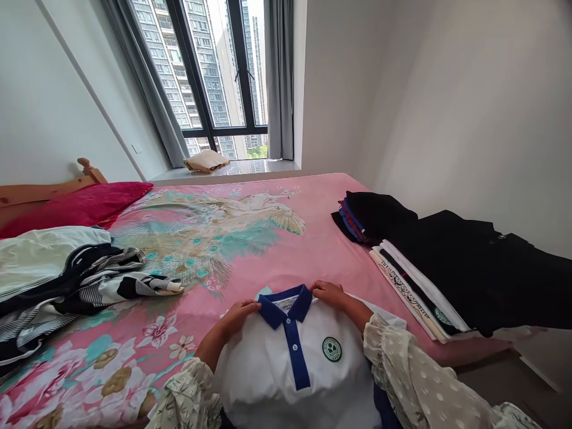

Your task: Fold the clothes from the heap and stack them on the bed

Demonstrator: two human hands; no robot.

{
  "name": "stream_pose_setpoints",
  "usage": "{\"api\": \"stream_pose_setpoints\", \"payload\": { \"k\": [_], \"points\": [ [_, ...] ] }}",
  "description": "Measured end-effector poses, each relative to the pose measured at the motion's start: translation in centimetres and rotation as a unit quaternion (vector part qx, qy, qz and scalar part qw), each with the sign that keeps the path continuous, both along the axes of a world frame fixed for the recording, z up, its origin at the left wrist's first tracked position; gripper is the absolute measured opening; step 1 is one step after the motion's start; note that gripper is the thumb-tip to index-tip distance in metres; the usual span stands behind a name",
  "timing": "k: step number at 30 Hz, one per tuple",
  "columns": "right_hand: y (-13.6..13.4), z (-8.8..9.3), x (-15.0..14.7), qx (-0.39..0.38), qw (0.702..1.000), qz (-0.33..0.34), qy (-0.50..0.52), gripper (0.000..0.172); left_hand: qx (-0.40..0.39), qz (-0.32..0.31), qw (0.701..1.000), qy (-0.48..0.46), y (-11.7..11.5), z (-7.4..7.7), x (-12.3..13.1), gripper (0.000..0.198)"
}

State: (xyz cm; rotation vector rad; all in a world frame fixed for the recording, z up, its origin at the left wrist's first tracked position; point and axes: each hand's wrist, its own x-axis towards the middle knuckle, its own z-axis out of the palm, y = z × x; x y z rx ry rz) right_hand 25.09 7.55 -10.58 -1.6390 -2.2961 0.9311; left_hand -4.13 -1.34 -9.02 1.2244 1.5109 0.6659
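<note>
A white polo shirt [272, 369] with a blue collar, blue button placket and a round green badge is spread at the near edge of the bed, front side up. My left hand [240, 316] pinches it beside the left end of the collar. At the collar's right end, my right hand [330, 294] grips the shirt by the shoulder. The collar stands folded down and the buttons look done up. The lower part of the shirt runs out of the bottom of the view.
Folded white shirts [415, 298] and black garments [465, 256] lie along the bed's right side. A heap of striped and pale clothes [80, 280] is at the left, near a red pillow [84, 205]. The bed has a pink floral sheet [326, 220]; a cushion [207, 161] rests on the windowsill.
</note>
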Motion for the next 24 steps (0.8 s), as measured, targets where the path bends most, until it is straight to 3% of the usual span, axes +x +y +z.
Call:
{"api": "stream_pose_setpoints", "payload": {
  "k": [4,9,17,20,24],
  "points": [
    [0.7,-0.3,-0.7,-0.005,1.000,0.020,0.016,0.022,0.011,0.019,0.999,-0.050,0.5,-1.4,0.9,0.057],
    [1.1,-1.0,-0.3,-0.018,0.998,0.024,0.049,0.026,0.053,0.052,0.997,-0.009,0.5,-2.5,0.7,0.054],
    [1.6,-0.3,4.9,-0.010,0.997,0.070,0.007,0.027,-0.022,-0.027,0.995,0.097,-0.9,0.0,-5.2,0.028],
    [1.1,0.0,5.5,0.014,0.997,0.075,-0.029,0.025,-0.011,-0.031,0.992,0.122,-2.0,0.7,-6.2,0.024],
    [0.1,2.9,6.0,0.065,0.992,0.086,-0.059,0.021,0.036,-0.008,0.987,0.156,-4.1,2.1,-5.8,0.025]
  ]
}}
